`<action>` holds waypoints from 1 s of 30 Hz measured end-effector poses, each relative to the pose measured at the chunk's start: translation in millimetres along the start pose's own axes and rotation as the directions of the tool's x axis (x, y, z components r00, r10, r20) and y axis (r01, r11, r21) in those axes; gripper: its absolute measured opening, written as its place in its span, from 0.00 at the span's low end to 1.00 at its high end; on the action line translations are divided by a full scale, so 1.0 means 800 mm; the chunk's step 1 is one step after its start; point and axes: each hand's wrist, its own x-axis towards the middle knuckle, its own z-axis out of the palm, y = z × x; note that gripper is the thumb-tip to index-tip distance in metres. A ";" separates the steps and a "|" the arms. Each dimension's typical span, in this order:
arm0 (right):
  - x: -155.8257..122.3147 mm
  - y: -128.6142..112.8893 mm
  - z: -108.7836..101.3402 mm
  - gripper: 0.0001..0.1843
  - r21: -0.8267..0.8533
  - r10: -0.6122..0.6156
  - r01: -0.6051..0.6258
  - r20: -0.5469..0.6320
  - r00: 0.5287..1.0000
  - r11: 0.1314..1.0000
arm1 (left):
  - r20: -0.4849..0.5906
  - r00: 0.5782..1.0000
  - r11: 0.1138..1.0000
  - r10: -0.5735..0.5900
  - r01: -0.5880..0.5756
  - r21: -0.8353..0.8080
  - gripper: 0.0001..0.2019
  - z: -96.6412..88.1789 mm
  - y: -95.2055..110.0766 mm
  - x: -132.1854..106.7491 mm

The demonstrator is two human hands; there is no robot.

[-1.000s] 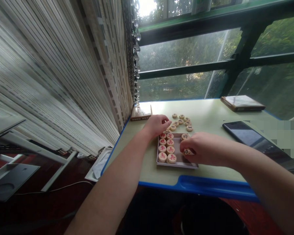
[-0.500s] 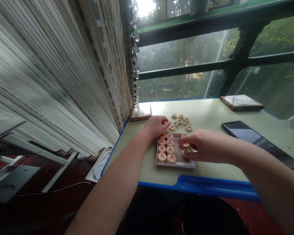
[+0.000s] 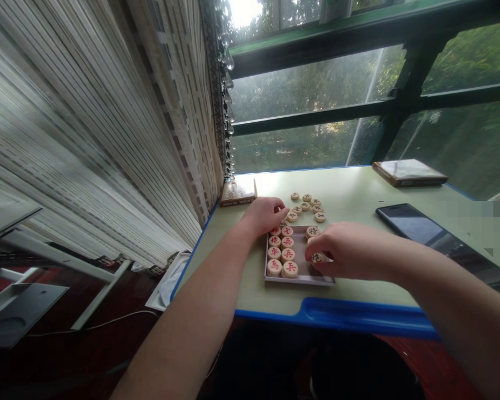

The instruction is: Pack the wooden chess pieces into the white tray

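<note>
A shallow grey tray (image 3: 299, 279) lies on the pale green desk (image 3: 350, 194) and holds two columns of round wooden chess pieces with red characters (image 3: 282, 253). My right hand (image 3: 350, 250) rests over the tray's right side, fingers curled round a wooden piece with a dark character (image 3: 316, 258); another dark piece (image 3: 313, 231) lies just beyond it in the tray. My left hand (image 3: 264, 214) sits at the tray's far left corner, fingers bent, touching the pieces there. Several loose pieces (image 3: 306, 205) lie on the desk beyond the tray.
A dark phone (image 3: 433, 236) lies to the right. A flat brown box (image 3: 408, 171) sits at the far right by the window, another small box (image 3: 237, 193) near the curtain. The desk has a blue front lip (image 3: 358, 316). A striped curtain hangs on the left.
My right hand drew slightly back toward the tray's near right corner, still over a piece. The left hand has stayed in place.
</note>
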 end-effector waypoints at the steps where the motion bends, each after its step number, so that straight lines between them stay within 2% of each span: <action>1: 0.000 0.000 0.000 0.09 -0.002 0.000 0.000 0.004 1.000 1.000 | -0.003 1.000 1.000 -0.001 0.001 -0.010 0.15 0.000 0.000 0.000; 12: 0.000 -0.001 0.001 0.08 -0.010 -0.008 0.008 -0.024 1.000 1.000 | -0.040 0.999 0.999 0.013 -0.015 -0.045 0.15 0.002 -0.005 0.003; 16: 0.002 0.001 0.002 0.09 0.004 -0.025 0.026 -0.089 0.996 1.000 | -0.044 0.999 0.999 0.018 -0.020 -0.044 0.15 0.003 -0.004 0.003; 20: 0.006 0.006 0.000 0.11 0.000 0.039 -0.039 -0.201 0.979 0.999 | -0.081 0.997 0.998 0.009 -0.013 -0.054 0.14 0.001 0.001 0.002; 22: 0.010 0.013 -0.002 0.13 -0.001 0.162 -0.169 -0.271 0.949 0.986 | -0.114 0.993 0.998 0.007 -0.013 -0.058 0.13 -0.001 0.005 0.000; 25: 0.016 0.030 -0.002 0.16 0.034 0.420 -0.439 -0.369 0.829 0.898 | -0.154 0.988 0.997 0.026 -0.036 -0.066 0.12 -0.004 0.009 -0.001; 26: 0.018 0.036 -0.001 0.17 0.053 0.476 -0.495 -0.376 0.795 0.867 | -0.159 0.987 0.997 0.035 -0.046 -0.067 0.11 -0.005 0.010 -0.001; 27: 0.020 0.041 0.001 0.18 0.071 0.512 -0.526 -0.371 0.775 0.848 | -0.158 0.986 0.996 0.044 -0.055 -0.068 0.11 -0.005 0.009 -0.001; 30: 0.027 0.054 0.008 0.18 0.112 0.544 -0.542 -0.346 0.764 0.833 | -0.115 0.992 0.996 0.050 -0.059 -0.068 0.12 -0.004 0.006 -0.001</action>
